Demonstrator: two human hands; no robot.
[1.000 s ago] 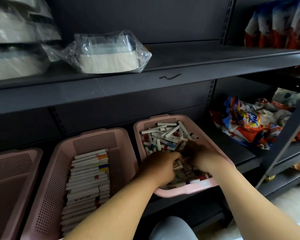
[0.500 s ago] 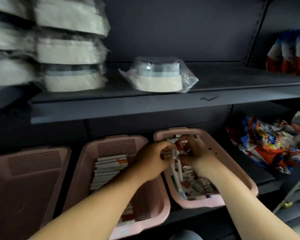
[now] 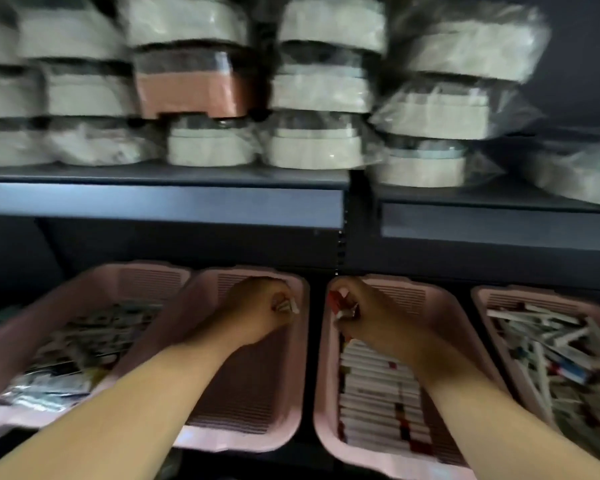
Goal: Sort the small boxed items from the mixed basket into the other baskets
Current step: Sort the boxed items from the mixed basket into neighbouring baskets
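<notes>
My left hand point(image 3: 257, 313) curls round a few small boxes point(image 3: 286, 304) over the second basket point(image 3: 243, 441), and my right hand point(image 3: 371, 317) pinches a red-and-white clutch point(image 3: 343, 306) above the neat rows point(image 3: 371, 393) in the third basket point(image 3: 328, 439); I judge a loosely held box could slip into the gap between them or land in the wrong basket. The mixed basket point(image 3: 478, 295) at far right holds a jumble, the far-left basket point(image 3: 94, 275) darker packets; wrapped packs point(image 3: 312, 150) crowd the shelf point(image 3: 160, 202) above.

No readable text; boxes, packages too blurred.
</notes>
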